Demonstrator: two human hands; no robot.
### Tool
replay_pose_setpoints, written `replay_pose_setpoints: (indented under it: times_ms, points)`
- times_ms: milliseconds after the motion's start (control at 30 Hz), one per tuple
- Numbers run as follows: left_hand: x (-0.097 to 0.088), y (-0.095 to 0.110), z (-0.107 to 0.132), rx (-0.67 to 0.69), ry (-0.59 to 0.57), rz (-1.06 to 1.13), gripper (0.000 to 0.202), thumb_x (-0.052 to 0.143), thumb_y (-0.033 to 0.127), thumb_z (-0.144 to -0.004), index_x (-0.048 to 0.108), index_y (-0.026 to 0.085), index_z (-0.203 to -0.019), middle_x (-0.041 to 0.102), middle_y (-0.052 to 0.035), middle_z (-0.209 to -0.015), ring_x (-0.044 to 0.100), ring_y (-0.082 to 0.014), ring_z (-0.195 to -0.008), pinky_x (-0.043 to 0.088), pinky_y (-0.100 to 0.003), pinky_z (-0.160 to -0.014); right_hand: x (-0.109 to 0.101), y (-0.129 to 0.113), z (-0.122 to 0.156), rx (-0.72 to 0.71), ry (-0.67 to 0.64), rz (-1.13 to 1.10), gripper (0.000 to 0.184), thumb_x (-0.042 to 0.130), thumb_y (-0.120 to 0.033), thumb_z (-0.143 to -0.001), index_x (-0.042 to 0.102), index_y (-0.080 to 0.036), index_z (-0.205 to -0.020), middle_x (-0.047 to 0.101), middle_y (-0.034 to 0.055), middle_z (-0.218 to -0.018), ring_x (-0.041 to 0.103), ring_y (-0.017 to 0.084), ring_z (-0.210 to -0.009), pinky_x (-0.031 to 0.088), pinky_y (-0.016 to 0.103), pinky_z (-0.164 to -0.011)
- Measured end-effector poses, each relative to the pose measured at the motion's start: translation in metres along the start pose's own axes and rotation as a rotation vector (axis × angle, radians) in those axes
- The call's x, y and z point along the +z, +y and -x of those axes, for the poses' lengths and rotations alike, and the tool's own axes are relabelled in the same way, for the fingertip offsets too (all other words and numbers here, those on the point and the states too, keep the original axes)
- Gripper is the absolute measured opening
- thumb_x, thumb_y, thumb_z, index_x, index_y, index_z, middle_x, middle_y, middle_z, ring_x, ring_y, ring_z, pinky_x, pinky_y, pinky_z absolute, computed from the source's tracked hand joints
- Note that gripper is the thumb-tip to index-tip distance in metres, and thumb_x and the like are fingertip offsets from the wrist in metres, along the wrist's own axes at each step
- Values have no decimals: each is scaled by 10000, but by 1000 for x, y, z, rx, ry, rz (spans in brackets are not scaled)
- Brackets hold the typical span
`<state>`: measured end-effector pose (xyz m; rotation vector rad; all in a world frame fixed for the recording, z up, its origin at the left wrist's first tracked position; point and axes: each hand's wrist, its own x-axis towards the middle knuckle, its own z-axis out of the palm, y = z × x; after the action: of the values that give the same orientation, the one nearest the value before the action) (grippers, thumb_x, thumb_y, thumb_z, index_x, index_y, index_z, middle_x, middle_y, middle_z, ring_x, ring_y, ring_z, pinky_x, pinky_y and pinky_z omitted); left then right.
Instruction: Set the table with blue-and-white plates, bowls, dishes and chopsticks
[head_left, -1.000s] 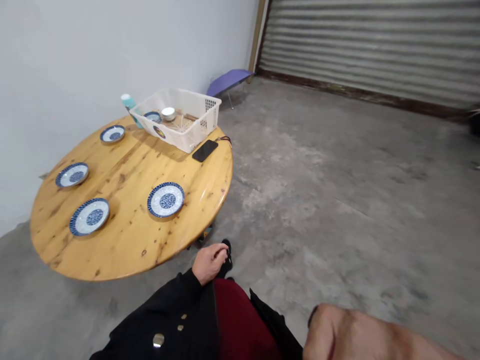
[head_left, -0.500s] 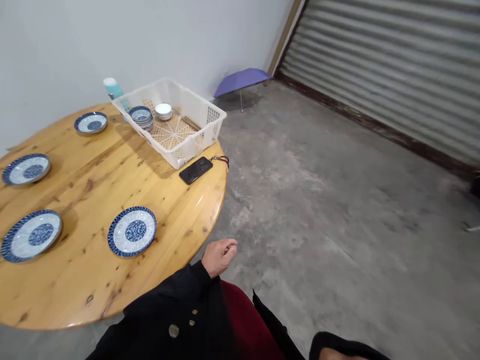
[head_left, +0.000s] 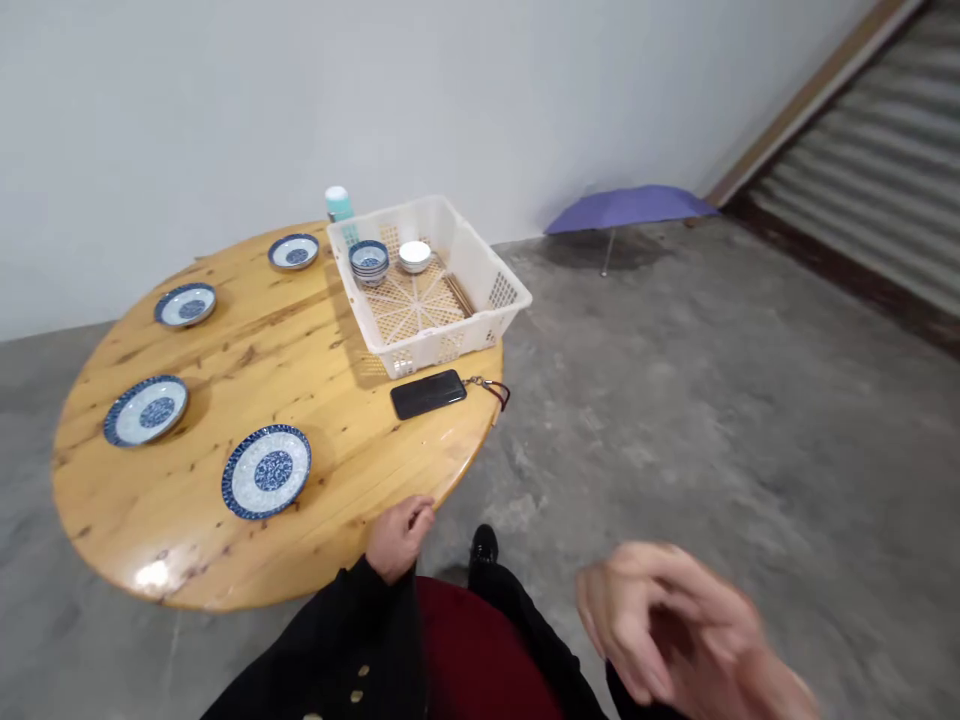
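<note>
My left hand (head_left: 400, 537) is loosely closed at the near edge of the round wooden table (head_left: 247, 355), with no object visible in it. Over the floor at lower right, my right hand (head_left: 675, 630) is raised and blurred. Its fingers are half curled, thumb apart, and nothing shows between them. Closest to my left hand lies a blue-and-white plate (head_left: 268, 471). Further around the table sit another plate (head_left: 146, 411), a third plate (head_left: 185, 305) and a far plate (head_left: 293, 252). A black phone (head_left: 428, 394) with a strap lies near the right edge.
A white plastic basket (head_left: 484, 335) on the table holds stacked blue-patterned bowls (head_left: 368, 260), small white dishes (head_left: 415, 256) and chopsticks (head_left: 459, 296). Behind it stands a teal bottle (head_left: 339, 205). An open purple umbrella (head_left: 634, 207) rests on the floor by the wall.
The view has swung left, bringing more of the table into sight. My right hand has risen into view at lower right. My left hand stays closed near the table edge.
</note>
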<state>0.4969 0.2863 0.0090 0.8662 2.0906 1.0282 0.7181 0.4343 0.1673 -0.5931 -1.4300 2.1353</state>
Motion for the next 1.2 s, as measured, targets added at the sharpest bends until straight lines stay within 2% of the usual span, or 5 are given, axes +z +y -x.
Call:
replay_pose_setpoints:
  times_ms: [267,400,833,1033,1200]
  points:
    - [37,45,-22,-161,413,141,357,454,393,-915,692,172,-1062,744,-62,-832,727,-183,-760,572,-282,-718,-89,-2,-105,92,-203,-91,377,611,-461,-911,740,-182,-1131,517,-4,-533,460,117,-434,373,246,-448]
    - [22,70,-30,-161,490,151,381,469,433,-905,696,167,-1058,745,-62,-849,726,-180,-741,575,-283,-721,-104,2,-148,147,-336,23,382,628,-433,-909,728,-146,-1141,552,9,-552,509,141,-475,393,274,-493]
    - [-136,150,-164,206,633,125,396,510,416,-915,669,133,-1142,732,-96,-1051,694,-209,-1007,562,-311,-855,-83,-60,-284,-52,-353,444,322,725,-431,-864,756,-164,-1043,661,43,-677,597,156,-582,487,293,-536]
    - [-187,190,-268,114,660,376,300,519,340,-885,615,142,-1089,658,-102,-1129,627,-221,-1050,531,-371,-894,-36,-77,-414,-50,-406,527,391,806,-468,-755,747,-154,-980,738,83,-831,666,172,-662,564,325,-636]
    - [-203,189,-357,-129,742,615,126,554,298,-872,557,173,-854,606,-68,-913,581,-211,-959,503,-386,-889,9,-43,-555,74,-401,519,314,824,-336,-707,715,-139,-926,724,78,-856,688,174,-749,575,299,-692]
